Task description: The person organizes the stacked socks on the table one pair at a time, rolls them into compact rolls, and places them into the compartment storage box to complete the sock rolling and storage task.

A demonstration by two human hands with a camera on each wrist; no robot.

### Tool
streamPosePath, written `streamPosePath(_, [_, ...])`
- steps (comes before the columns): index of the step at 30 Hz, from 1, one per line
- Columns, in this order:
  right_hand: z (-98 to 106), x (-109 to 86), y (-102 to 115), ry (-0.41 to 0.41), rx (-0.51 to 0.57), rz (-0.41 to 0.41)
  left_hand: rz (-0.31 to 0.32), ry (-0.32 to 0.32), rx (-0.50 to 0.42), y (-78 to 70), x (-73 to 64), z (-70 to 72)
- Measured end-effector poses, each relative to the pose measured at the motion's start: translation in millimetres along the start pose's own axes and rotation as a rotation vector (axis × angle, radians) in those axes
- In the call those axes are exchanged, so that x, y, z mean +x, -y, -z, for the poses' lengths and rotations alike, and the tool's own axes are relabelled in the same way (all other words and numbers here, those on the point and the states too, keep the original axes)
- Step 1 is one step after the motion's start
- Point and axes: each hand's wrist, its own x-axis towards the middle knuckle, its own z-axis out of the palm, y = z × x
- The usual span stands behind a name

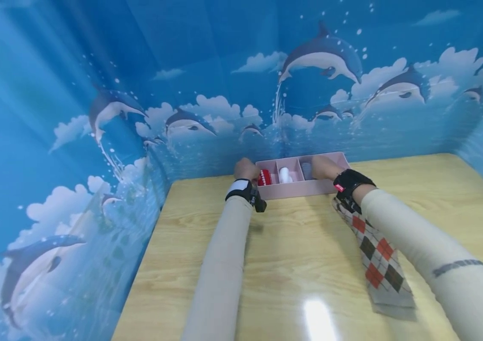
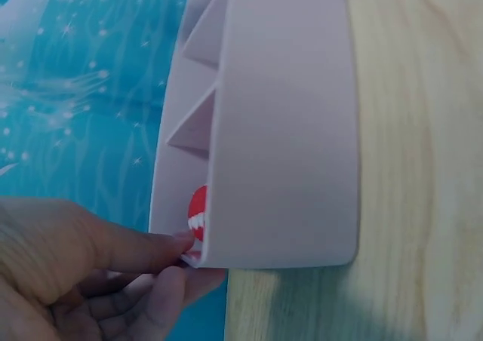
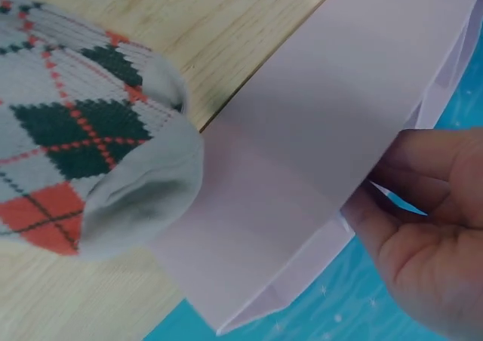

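Note:
A long pink divided box (image 1: 296, 190) stands at the back of the table against the curtain. With thumb and fingers, my left hand (image 1: 245, 169) pinches the rim at its left end. Beside that thumb, a red item with white marks (image 2: 198, 211) sits in the end compartment. A white bundle (image 1: 285, 175) fills the following compartment, and a grey bundle (image 1: 307, 171) lies in the one after it. My right hand (image 1: 324, 168) reaches over the right part of the box. In the right wrist view its fingertips pass behind the box wall, so whatever they touch is hidden.
An argyle sock (image 1: 379, 255) in grey, red and black lies on the wooden table (image 1: 292, 246), partly under my right forearm. Behind the box hangs a blue dolphin curtain (image 1: 224, 71), which also runs along the left and right sides.

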Motion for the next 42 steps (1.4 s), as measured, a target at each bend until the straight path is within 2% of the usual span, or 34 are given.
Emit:
streamPosePath(5, [12.7,-8.5,-1.2,-0.046,0.109,-0.038,-0.031,-0.007,-0.014,2.7,-0.8,1.7])
streamPosePath(8, [24.7,-22.6,0.9,-0.089,0.160,0.011,-0.078,-0.062,0.008,7.4,5.1,0.7])
streamPosePath(10, [31.9,-35.2,1.6,-0.110,0.163,0.057,-0.128,-0.101,0.024,6.4,1.4,3.6])
streamPosePath(13, [40.2,-60.6,2.0,-0.128,0.144,0.122,-0.277,-0.162,0.009,-0.7,-10.8,6.9])
streamPosePath(14, [41.9,-70.6,2.5,-0.130,0.143,0.134,-0.332,-0.157,-0.001,-7.0,-23.8,11.2])
streamPosePath(16, [42.6,-92.5,2.9,-0.135,0.134,0.159,-0.480,-0.176,-0.020,-16.1,-45.3,11.3])
streamPosePath(19, [39.6,-127.5,4.0,-0.134,0.121,0.175,-0.684,-0.131,0.006,-32.0,-85.3,6.3])
streamPosePath(21, [34.8,-149.7,3.4,-0.129,0.116,0.191,-0.792,-0.060,0.023,-42.4,-113.5,-1.1])
streamPosePath(23, [29.4,-170.7,3.4,-0.121,0.115,0.203,-0.882,0.032,0.049,-50.7,-140.9,-9.9])
streamPosePath(25, [22.7,-190.7,3.4,-0.121,0.084,0.229,-0.966,0.095,0.100,-56.0,-166.8,-20.2])
streamPosePath(27, [15.1,-209.8,4.2,-0.116,0.047,0.251,-1.020,0.163,0.160,-57.7,-190.7,-30.7])
streamPosePath(29, [6.6,-227.3,4.5,-0.117,0.011,0.277,-1.072,0.203,0.241,-56.5,-210.7,-43.4])
streamPosePath(32, [-8.4,-250.2,2.8,-0.101,-0.013,0.319,-1.124,0.277,0.336,-51.6,-234.5,-63.3])
streamPosePath(37, [-37.2,-279.0,-2.8,-0.043,-0.026,0.418,-1.199,0.362,0.465,-42.4,-262.0,-91.7])
streamPosePath(42, [-67.2,-302.4,-8.3,-0.033,-0.065,0.440,-1.252,0.368,0.590,-31.4,-279.6,-113.5])
